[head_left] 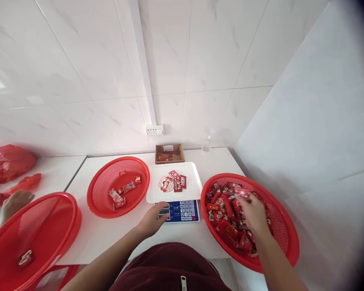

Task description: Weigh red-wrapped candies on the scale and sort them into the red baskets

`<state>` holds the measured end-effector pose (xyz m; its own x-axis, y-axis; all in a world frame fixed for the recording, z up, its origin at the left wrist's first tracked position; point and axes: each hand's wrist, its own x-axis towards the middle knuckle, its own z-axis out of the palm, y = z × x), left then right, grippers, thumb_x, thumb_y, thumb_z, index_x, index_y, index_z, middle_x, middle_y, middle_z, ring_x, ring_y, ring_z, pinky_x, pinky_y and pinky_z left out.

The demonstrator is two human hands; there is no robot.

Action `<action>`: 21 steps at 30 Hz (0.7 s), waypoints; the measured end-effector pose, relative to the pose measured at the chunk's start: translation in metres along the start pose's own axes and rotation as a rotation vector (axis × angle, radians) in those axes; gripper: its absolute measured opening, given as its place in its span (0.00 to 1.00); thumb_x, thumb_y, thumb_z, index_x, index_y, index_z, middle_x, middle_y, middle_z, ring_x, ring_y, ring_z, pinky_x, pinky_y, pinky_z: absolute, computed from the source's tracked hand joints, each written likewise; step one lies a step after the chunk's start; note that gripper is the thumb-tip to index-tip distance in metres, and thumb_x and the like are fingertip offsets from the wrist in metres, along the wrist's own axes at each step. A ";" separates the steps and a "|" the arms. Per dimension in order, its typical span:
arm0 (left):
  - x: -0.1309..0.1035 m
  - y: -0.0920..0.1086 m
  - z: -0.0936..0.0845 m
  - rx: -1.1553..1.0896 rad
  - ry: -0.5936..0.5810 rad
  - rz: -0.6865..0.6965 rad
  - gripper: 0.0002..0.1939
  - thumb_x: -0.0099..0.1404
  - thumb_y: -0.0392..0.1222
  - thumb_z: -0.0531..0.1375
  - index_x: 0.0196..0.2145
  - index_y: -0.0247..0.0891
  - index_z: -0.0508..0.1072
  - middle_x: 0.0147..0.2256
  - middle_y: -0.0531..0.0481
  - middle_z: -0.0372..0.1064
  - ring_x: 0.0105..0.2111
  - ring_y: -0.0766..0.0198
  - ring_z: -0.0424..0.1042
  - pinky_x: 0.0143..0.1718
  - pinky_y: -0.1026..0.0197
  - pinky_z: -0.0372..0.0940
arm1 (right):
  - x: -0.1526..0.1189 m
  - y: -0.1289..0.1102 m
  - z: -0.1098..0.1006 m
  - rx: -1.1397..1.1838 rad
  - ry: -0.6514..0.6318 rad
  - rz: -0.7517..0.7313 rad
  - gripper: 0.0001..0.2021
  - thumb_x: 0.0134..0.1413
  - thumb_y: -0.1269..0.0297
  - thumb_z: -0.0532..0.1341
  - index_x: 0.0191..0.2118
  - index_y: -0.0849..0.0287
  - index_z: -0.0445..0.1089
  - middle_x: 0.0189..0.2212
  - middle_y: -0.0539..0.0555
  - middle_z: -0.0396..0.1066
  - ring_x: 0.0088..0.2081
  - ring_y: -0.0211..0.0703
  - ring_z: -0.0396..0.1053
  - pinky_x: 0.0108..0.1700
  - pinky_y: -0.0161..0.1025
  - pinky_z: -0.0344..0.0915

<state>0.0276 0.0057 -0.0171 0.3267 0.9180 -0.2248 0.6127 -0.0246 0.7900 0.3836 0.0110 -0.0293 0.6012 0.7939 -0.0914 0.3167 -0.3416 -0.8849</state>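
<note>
Over the right red basket (pixel 283 206), heaped with red snack packets (pixel 226 218), my right hand (pixel 251 210) pinches a pink-and-white packet (pixel 242 191). My left hand (pixel 154 220) rests at the left edge of the blue scale (pixel 186 211), thumb and fingers apart, with nothing held. On the scale sits a white tray (pixel 153 182) with several red packets (pixel 178 184) and a round pink sticker-like piece (pixel 166 184) showing a cartoon figure.
A red basket (pixel 100 194) with several packets stands left of the tray. Another red basket (pixel 57 226) is at the lower left, near another person's hands (pixel 16 204) and red plastic bags (pixel 10 163). Behind the tray are a cardboard box (pixel 170 153) and a clear bottle (pixel 206 144).
</note>
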 end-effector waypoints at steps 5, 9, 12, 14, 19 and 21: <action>0.011 0.025 0.021 -0.435 -0.145 -0.114 0.27 0.57 0.50 0.60 0.53 0.38 0.66 0.49 0.40 0.69 0.48 0.55 0.68 0.50 0.51 0.62 | -0.073 -0.035 0.076 0.288 -0.620 0.039 0.17 0.43 0.55 0.62 0.39 0.59 0.72 0.34 0.54 0.76 0.38 0.49 0.71 0.42 0.43 0.65; 0.016 0.031 0.029 -0.595 -0.224 -0.145 0.23 0.56 0.51 0.60 0.47 0.36 0.68 0.40 0.45 0.71 0.36 0.63 0.70 0.38 0.57 0.65 | -0.102 -0.044 0.107 0.280 -0.746 0.002 0.17 0.43 0.53 0.63 0.37 0.59 0.72 0.32 0.53 0.75 0.36 0.48 0.70 0.41 0.42 0.65; 0.018 0.025 0.027 -0.626 -0.159 -0.213 0.20 0.55 0.51 0.61 0.41 0.36 0.68 0.35 0.49 0.69 0.31 0.66 0.68 0.33 0.61 0.64 | -0.103 -0.040 0.109 0.277 -0.761 0.046 0.17 0.43 0.51 0.63 0.36 0.58 0.70 0.30 0.52 0.73 0.35 0.47 0.69 0.38 0.42 0.67; 0.021 0.019 0.024 -0.669 -0.103 -0.277 0.19 0.55 0.50 0.61 0.39 0.36 0.67 0.34 0.50 0.68 0.31 0.67 0.68 0.34 0.61 0.64 | -0.099 -0.034 0.106 0.289 -0.742 0.097 0.17 0.43 0.50 0.62 0.35 0.57 0.68 0.29 0.52 0.71 0.33 0.47 0.69 0.37 0.43 0.68; 0.042 0.013 0.016 -0.732 -0.011 -0.302 0.20 0.55 0.51 0.61 0.42 0.37 0.68 0.40 0.47 0.66 0.36 0.67 0.67 0.40 0.60 0.64 | -0.095 -0.021 0.095 0.290 -0.681 0.177 0.19 0.41 0.46 0.63 0.34 0.55 0.67 0.29 0.52 0.70 0.34 0.47 0.70 0.38 0.44 0.69; 0.052 0.013 0.011 -0.659 0.029 -0.285 0.23 0.55 0.50 0.61 0.48 0.39 0.67 0.47 0.45 0.65 0.39 0.64 0.67 0.41 0.59 0.63 | -0.096 -0.019 0.092 0.282 -0.683 0.182 0.18 0.40 0.47 0.63 0.34 0.55 0.67 0.28 0.52 0.70 0.34 0.47 0.70 0.38 0.44 0.69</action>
<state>0.0608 0.0489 -0.0252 0.1937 0.8634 -0.4659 0.1069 0.4535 0.8848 0.2521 -0.0123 -0.0457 0.0097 0.9035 -0.4285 0.0009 -0.4286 -0.9035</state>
